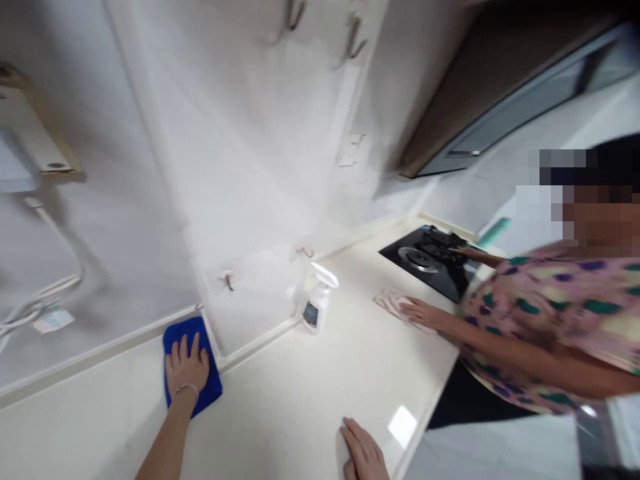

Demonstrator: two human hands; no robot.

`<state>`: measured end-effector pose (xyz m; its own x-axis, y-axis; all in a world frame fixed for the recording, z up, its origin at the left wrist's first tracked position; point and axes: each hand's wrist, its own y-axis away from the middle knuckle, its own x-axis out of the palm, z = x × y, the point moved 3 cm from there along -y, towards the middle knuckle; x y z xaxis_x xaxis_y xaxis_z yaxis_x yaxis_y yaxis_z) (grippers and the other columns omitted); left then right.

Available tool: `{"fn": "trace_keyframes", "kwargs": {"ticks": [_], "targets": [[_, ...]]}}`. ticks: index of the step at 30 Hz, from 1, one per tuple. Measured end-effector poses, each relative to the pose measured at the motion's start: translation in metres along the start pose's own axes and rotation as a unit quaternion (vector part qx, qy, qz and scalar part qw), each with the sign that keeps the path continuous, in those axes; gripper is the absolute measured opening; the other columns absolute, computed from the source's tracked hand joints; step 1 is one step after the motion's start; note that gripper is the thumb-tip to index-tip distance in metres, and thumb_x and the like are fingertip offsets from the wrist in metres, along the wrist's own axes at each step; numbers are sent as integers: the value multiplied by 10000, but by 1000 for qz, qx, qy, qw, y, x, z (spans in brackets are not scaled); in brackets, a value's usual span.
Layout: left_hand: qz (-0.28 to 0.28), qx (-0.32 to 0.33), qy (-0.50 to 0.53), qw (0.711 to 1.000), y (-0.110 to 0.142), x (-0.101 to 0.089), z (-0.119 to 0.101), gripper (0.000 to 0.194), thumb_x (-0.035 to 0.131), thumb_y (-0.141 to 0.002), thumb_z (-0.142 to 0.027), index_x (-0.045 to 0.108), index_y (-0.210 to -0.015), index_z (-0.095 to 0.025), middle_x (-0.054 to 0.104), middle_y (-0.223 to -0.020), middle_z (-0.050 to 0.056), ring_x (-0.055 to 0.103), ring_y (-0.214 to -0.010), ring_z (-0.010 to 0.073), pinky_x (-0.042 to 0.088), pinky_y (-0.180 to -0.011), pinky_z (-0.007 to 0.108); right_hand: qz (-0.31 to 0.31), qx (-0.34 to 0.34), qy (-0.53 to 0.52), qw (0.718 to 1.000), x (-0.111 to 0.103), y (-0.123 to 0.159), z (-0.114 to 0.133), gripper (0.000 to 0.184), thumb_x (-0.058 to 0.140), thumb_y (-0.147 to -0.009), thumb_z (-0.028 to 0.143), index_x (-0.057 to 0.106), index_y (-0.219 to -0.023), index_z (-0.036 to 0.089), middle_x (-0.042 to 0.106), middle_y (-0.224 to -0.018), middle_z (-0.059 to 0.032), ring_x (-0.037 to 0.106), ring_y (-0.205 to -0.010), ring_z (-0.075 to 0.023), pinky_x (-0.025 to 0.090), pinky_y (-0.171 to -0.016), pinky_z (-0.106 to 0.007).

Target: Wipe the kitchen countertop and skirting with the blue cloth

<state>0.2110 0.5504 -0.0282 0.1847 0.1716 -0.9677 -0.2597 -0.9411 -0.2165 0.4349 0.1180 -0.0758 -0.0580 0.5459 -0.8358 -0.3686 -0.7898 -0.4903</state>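
Note:
My left hand (187,368) lies flat, fingers spread, pressing a blue cloth (213,383) onto the cream countertop (300,393) right against the white wall's base. My right hand (364,453) rests flat on the countertop near its front edge, fingers together and stretched out, holding nothing. A white spray bottle (317,303) stands upright between the two hands, farther back by the wall.
Another person in a patterned top (550,320) stands at the right, one hand on a pink cloth (393,303) on the counter, the other at a black gas hob (430,260). A range hood (500,100) hangs above; a wall heater (30,140) sits at the left.

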Motion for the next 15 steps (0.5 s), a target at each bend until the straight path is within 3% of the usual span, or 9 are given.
{"fn": "trace_keyframes", "kwargs": {"ticks": [9,15], "targets": [[32,9,-15,999,91,-16,-8,601,201,-967,-384,354,-1512,-182,349,-1588,135,277,-1472,346,256,-1193,532,-15,23,-5,1000,-8,-9,10,716,395,-789,4,403,-1469,227,536,-1452,-75,485,-1358,-228,477,-1096,-475],[-10,68,-34,997,181,-18,-38,578,280,-945,-323,422,-1473,-138,365,-1572,166,246,-1482,368,245,-1203,562,-4,23,0,1000,-3,-4,10,697,396,-761,-8,449,-1425,197,528,-1457,-85,473,-1360,-222,447,-1106,-465]]}}
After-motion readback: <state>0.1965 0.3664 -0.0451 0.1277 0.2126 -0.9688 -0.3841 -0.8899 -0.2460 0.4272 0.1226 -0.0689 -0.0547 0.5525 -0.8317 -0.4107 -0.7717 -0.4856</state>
